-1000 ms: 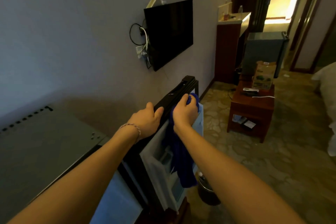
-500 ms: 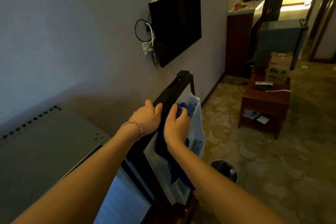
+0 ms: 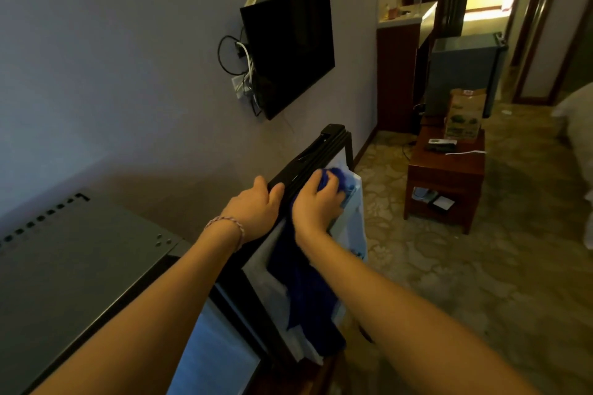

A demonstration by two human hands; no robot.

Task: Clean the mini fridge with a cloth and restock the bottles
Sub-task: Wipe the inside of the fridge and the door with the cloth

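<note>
Left hand (image 3: 253, 213) curls over the top edge of the open black mini fridge door (image 3: 308, 157), steadying it; right hand (image 3: 316, 207) is closed round a bunched dark blue cloth (image 3: 305, 285) pressed to the door's white inner liner near the top, the rest hanging down the liner. Judgement: cloth is soft, light and floppy, best gripped in a wad; door swings freely on its hinge, so brace the top edge. No bottles visible.
</note>
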